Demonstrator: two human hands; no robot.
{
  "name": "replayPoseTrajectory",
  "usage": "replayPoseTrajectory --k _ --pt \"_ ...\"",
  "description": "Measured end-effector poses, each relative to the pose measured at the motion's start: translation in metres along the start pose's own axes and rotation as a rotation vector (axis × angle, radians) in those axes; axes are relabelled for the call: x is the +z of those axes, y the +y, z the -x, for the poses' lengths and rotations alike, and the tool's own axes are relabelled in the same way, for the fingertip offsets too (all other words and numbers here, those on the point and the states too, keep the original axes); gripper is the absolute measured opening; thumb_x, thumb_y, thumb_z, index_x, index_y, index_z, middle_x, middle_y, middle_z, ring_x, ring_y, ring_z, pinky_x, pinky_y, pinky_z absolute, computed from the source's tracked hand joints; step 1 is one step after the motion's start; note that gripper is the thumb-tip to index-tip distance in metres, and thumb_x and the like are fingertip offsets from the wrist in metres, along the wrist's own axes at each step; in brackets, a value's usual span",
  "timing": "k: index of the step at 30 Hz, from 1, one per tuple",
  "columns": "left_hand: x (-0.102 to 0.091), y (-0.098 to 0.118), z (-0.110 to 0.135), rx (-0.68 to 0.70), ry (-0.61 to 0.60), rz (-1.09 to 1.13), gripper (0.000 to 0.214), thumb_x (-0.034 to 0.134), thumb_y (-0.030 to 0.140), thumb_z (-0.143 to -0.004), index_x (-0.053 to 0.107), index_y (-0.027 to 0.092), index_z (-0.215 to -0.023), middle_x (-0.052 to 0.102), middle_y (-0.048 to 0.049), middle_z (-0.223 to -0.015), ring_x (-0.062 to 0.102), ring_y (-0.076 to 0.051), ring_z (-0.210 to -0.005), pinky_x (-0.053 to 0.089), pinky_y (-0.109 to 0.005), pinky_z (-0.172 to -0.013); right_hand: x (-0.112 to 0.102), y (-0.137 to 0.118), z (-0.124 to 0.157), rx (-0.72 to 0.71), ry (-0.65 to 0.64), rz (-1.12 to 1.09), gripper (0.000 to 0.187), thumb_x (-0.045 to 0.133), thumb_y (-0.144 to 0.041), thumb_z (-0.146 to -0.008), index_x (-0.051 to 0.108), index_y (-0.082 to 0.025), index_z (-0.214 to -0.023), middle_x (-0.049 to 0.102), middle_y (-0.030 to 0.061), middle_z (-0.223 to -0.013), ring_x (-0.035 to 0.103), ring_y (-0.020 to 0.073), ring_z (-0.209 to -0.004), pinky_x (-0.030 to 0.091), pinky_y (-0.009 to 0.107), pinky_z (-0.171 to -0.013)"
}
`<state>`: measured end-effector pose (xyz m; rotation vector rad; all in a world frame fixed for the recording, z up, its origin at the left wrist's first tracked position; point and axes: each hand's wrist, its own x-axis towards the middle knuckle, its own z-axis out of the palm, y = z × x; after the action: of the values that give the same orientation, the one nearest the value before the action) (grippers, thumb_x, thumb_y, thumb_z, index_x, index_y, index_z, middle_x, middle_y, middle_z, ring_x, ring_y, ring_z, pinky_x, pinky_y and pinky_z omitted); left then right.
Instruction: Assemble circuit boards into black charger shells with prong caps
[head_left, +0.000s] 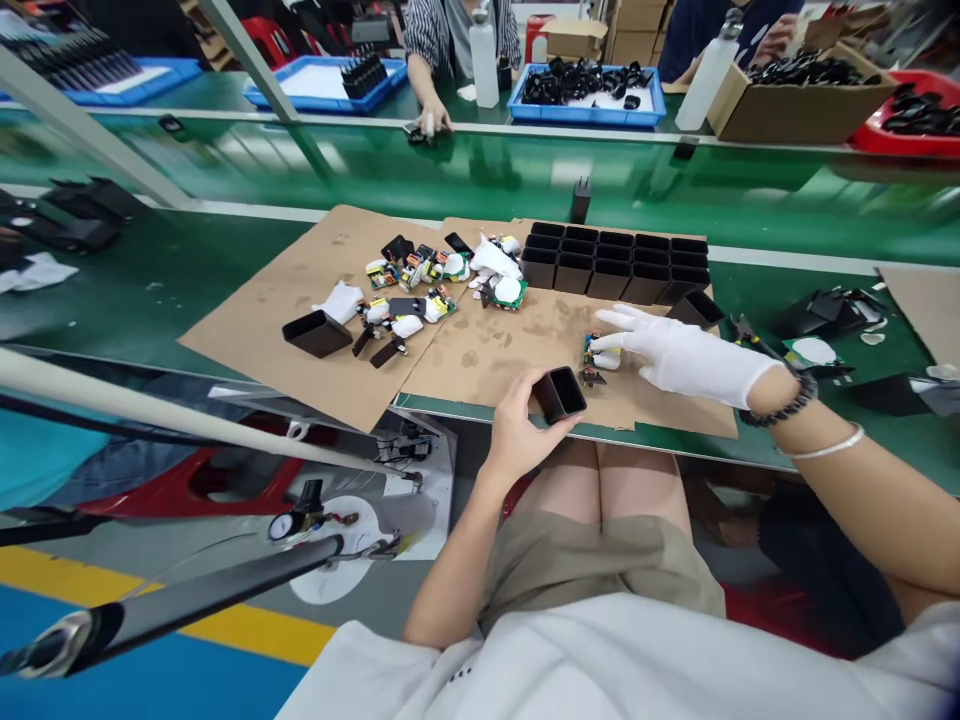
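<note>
My left hand (519, 432), ungloved, is closed around a black rectangular plastic housing (559, 394) at the table's front edge; its open end faces up and towards the right. My right hand (660, 350) wears a white glove, its fingers stretched out and apart. Beneath its fingertips a small circuit board (606, 358) with white and yellow parts lies on the cardboard (510, 345); whether they touch it I cannot tell. Just behind the glove another black housing (695, 309) lies tilted. Rows of upright, open-topped black housings (613, 270) stand at the back.
Several circuit boards (424, 265) lie left of the rows, near a loose black housing (316, 333). Pliers (750, 335) and dark parts (825, 315) are at right. Beyond the green belt (337, 160), a person's hand (433, 118) touches a dark part. A blue tray (586, 112) stands behind.
</note>
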<state>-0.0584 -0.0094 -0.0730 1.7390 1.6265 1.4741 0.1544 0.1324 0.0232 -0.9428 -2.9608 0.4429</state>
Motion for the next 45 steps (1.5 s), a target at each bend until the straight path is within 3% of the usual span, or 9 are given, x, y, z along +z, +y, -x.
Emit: replayPoseTrajectory --k 4,8,15,19,28,33,35,39,45 --pt "-0.002 0.0 -0.001 -0.017 -0.015 0.009 0.057 0.084 0.036 -0.073 0.058 0.019 -0.121 0.069 -0.0119 -0.118 0.069 -0.026 -0.11 0.059 -0.038 -0.094 0.003 -0.001 -0.021 -0.112 -0.038 -0.014 0.029 0.05 -0.019 -0.09 0.071 -0.024 -0.11 0.065 0.0065 -0.138 0.06 0.0286 -0.13 0.05 0.04 -0.099" --pt "-0.002 0.0 0.0 -0.041 -0.025 0.011 0.057 0.085 0.035 -0.073 0.058 0.019 -0.121 0.069 -0.0119 -0.118 0.069 -0.026 -0.109 0.06 -0.038 -0.093 -0.004 -0.018 -0.02 0.203 -0.008 0.255 0.03 0.053 -0.046 -0.093 0.068 -0.023 -0.105 0.075 0.0092 -0.092 0.071 0.0284 -0.082 0.047 0.034 -0.067" --pt "-0.001 0.0 -0.001 -0.051 -0.015 0.009 0.059 0.086 0.034 -0.072 0.058 0.019 -0.122 0.069 -0.0123 -0.12 0.068 -0.028 -0.112 0.059 -0.04 -0.096 0.006 -0.032 -0.017 0.276 0.024 0.306 0.041 0.065 -0.049 -0.085 0.064 -0.026 -0.119 0.073 0.0124 -0.11 0.07 0.0314 -0.09 0.043 0.033 -0.066" --pt "0.001 -0.002 -0.001 -0.053 -0.011 0.009 0.061 0.086 0.034 -0.071 0.057 0.019 -0.122 0.068 -0.0124 -0.121 0.068 -0.028 -0.114 0.058 -0.042 -0.099 0.006 -0.033 -0.032 0.35 0.011 0.236 0.03 0.061 -0.043 -0.087 0.072 -0.024 -0.107 0.075 0.0134 -0.096 0.071 0.0332 -0.087 0.048 0.037 -0.069" --pt "-0.003 0.011 0.004 -0.12 -0.018 0.291 0.067 0.085 0.05 -0.07 0.057 0.018 -0.122 0.068 -0.0132 -0.122 0.069 -0.027 -0.114 0.059 -0.038 -0.099 -0.004 -0.036 0.01 0.348 0.32 -1.231 0.038 0.073 -0.044 -0.083 0.071 -0.023 -0.115 0.076 0.0066 -0.106 0.07 0.0227 -0.1 0.059 0.037 -0.089" --pt "-0.014 0.051 0.003 -0.058 -0.044 0.392 0.062 0.084 0.05 -0.073 0.059 0.02 -0.121 0.066 -0.012 -0.123 0.065 -0.025 -0.119 0.055 -0.037 -0.105 0.018 -0.067 0.056 0.447 0.56 -1.588 0.028 0.07 -0.045 -0.084 0.073 -0.032 -0.109 0.076 0.0053 -0.116 0.071 0.0296 -0.112 0.063 0.044 -0.087" --pt "-0.019 0.065 0.002 -0.037 -0.061 0.428 0.059 0.086 0.045 -0.073 0.06 0.02 -0.12 0.067 -0.011 -0.12 0.066 -0.024 -0.116 0.055 -0.035 -0.101 0.026 -0.08 0.067 0.365 0.665 -1.561 0.026 0.073 -0.045 -0.082 0.075 -0.037 -0.107 0.078 0.002 -0.112 0.072 0.0313 -0.111 0.064 0.047 -0.086" --pt "-0.026 0.083 0.003 0.007 -0.082 0.473 0.062 0.091 0.035 -0.066 0.063 0.019 -0.119 0.068 -0.0098 -0.115 0.067 -0.024 -0.108 0.055 -0.033 -0.094 0.032 -0.104 0.075 -0.121 1.001 -1.227 0.037 0.085 -0.029 -0.074 0.077 -0.036 -0.11 0.078 -0.0015 -0.106 0.073 0.0324 -0.11 0.061 0.054 -0.097" --pt "-0.033 0.096 0.006 0.108 -0.086 0.405 0.06 0.084 0.018 -0.067 0.065 0.022 -0.124 0.069 -0.0093 -0.118 0.063 -0.024 -0.11 0.052 -0.035 -0.097 0.029 -0.119 0.08 -0.357 1.001 -0.846 0.065 0.076 0.002 -0.069 0.073 -0.034 -0.124 0.076 -0.0011 -0.112 0.068 0.0269 -0.12 0.062 0.042 -0.1"
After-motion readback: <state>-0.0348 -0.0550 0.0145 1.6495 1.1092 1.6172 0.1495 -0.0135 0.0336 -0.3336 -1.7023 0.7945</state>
